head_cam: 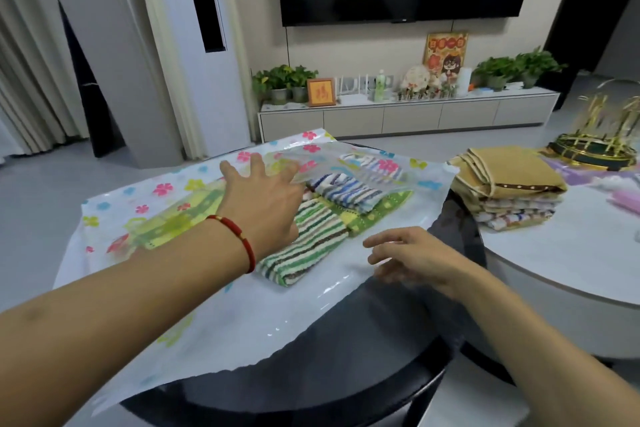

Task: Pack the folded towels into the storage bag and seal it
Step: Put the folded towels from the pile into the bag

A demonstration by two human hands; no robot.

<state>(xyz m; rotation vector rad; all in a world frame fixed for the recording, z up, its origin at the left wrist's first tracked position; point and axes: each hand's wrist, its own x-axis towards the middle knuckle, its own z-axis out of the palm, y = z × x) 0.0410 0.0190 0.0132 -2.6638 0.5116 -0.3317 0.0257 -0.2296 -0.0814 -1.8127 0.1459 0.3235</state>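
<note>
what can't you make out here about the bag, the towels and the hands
Head view only:
- Storage bag seal: the opening edge lies under the left hand and the lifted plastic flap; open or zipped cannot be told.
- Towels deeper in the bag: blurred by flowered plastic, count unclear.
- Green striped towel: its left part is hidden by the left wrist.
- Towel stack on the white table: lower layers too small to count.
- Right hand: contact with the plastic unclear.

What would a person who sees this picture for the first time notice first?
Probably the flowered storage bag spread over the dark round table, with striped folded towels lying at its open mouth. The left hand, a red bracelet on its wrist, lifts the clear flap, while the right hand hovers open near the bag's edge. A second towel stack waits on the white table at right.
</note>
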